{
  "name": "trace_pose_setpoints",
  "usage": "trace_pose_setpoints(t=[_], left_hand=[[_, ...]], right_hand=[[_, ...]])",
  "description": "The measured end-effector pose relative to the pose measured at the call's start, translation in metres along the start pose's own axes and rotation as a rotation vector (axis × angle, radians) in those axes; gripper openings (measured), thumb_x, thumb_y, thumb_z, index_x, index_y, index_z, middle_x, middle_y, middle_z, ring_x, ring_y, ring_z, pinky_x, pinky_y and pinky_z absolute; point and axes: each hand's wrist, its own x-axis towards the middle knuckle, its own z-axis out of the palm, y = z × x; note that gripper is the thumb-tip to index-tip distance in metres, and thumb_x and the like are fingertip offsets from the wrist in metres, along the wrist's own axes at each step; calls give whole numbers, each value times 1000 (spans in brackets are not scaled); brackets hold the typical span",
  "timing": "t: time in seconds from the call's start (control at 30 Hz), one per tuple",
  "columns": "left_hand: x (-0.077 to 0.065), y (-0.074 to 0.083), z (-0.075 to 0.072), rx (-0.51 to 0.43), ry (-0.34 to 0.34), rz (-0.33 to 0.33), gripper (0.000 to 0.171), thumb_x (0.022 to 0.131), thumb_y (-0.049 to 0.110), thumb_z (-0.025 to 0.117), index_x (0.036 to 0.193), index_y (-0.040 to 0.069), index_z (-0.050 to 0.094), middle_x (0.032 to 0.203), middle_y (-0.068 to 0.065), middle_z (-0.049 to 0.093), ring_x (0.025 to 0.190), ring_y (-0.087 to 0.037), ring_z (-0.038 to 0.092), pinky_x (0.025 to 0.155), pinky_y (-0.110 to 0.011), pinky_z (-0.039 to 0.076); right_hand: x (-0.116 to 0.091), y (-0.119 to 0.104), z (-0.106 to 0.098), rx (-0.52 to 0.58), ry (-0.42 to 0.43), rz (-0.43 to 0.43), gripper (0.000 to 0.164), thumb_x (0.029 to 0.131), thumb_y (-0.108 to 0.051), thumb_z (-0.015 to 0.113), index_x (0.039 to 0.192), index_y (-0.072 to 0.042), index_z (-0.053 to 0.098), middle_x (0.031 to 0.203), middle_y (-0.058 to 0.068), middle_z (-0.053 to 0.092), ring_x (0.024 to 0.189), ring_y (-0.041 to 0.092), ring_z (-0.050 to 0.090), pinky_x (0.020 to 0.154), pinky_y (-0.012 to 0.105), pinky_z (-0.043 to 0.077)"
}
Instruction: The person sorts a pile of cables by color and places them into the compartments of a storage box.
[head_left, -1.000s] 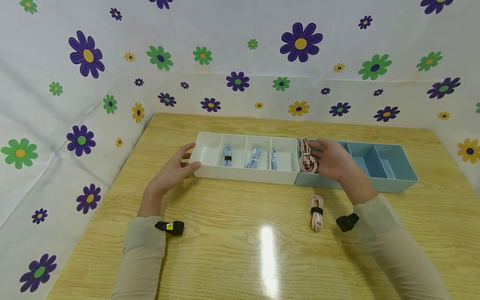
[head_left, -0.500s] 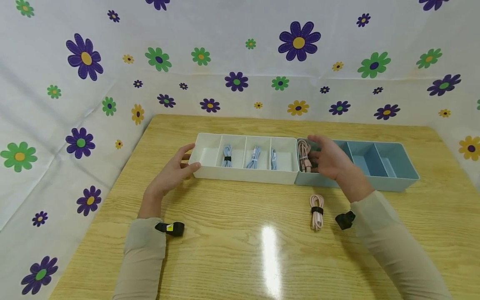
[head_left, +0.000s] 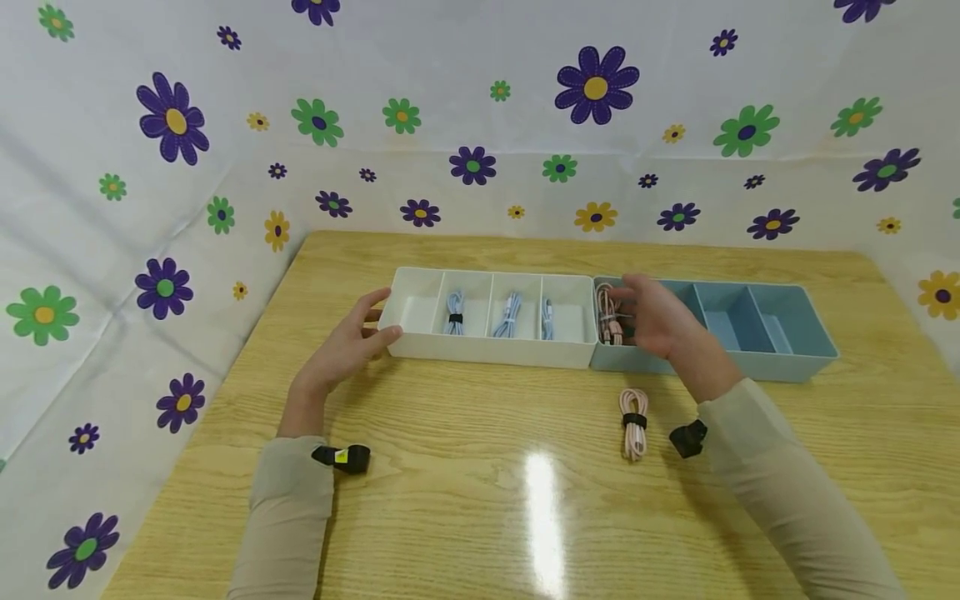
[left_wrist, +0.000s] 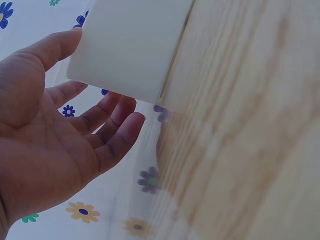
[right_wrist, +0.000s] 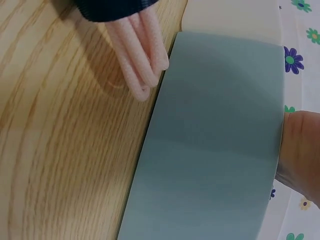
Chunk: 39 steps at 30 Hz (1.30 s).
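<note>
In the head view my left hand (head_left: 345, 342) rests at the left end of a white divided box (head_left: 487, 350), thumb on its front corner and the relaxed fingers beside the end wall. The left wrist view shows that hand (left_wrist: 75, 110) spread around the box corner. My right hand (head_left: 656, 317) reaches into the leftmost compartment of a blue divided box (head_left: 780, 367), fingers at a coiled pink cable (head_left: 606, 304); the fingertips are partly hidden. Another pink cable (head_left: 633, 425), bound with a black strap, lies on the table in front. In the right wrist view the blue wall (right_wrist: 215, 115) hides the fingers.
Light blue coiled cables, such as one with a black strap (head_left: 455, 312), lie in three of the white box's compartments. The two boxes stand end to end on the wooden table (head_left: 435, 467). Behind is a flower-patterned cloth (head_left: 525, 117).
My right hand has lowered the pink cable from above the rim into the blue box's leftmost compartment, where it has shifted slightly. The left hand stays at the white box.
</note>
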Motion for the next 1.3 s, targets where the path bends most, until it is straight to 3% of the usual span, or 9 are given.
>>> trace_pose_setpoints(t=[0.2,0.47,0.77,0.93,1.07,1.17,1.3], left_hand=[[1,-5,2,-9,1,-6,75,101,34,58,160,24,13,152,-22,31,125,-41,44,97,-54,45],[1,-6,0,-16,4,-1,75,101,36,59,159,24,14,151,-22,31,125,-42,44,99,-57,44],[-1,-9,1,-10,2,-2,75,101,36,58,160,23,14,152,-22,31,125,-42,45,99,-57,43],[-1,-9,0,-11,-2,4,75,101,36,58,160,23,13,152,-23,30,125,-42,44,100,-58,43],[0,-8,1,-9,-4,15,74,101,37,58,159,24,15,152,-22,32,124,-41,46,98,-55,44],[1,-7,1,-10,-2,15,73,100,37,59,159,25,16,151,-21,33,124,-40,46,97,-54,45],[1,-6,1,-11,2,9,73,100,36,59,159,25,17,151,-20,33,124,-41,45,98,-56,45]], right_hand=[[4,0,1,-4,24,39,67,107,-43,18,158,-3,1,163,13,-20,149,33,-20,118,53,-8],[13,-1,5,-75,55,82,68,107,-40,23,158,-2,0,163,14,-19,150,31,-16,119,51,-7],[16,0,5,-39,67,84,64,107,-37,28,158,-4,10,164,13,-7,150,30,-2,119,46,4],[13,-1,6,-47,84,57,48,107,-31,34,146,-6,23,158,15,6,138,29,12,104,42,19],[9,-3,7,-75,77,53,57,107,-28,33,155,-10,9,161,16,0,144,32,8,110,46,21],[4,-7,6,-104,54,52,67,108,-29,31,159,-12,-9,164,15,-13,150,34,-6,117,53,14],[-3,-14,6,-131,34,50,71,107,-30,32,158,-13,-15,162,16,-21,149,38,-18,117,60,7]])
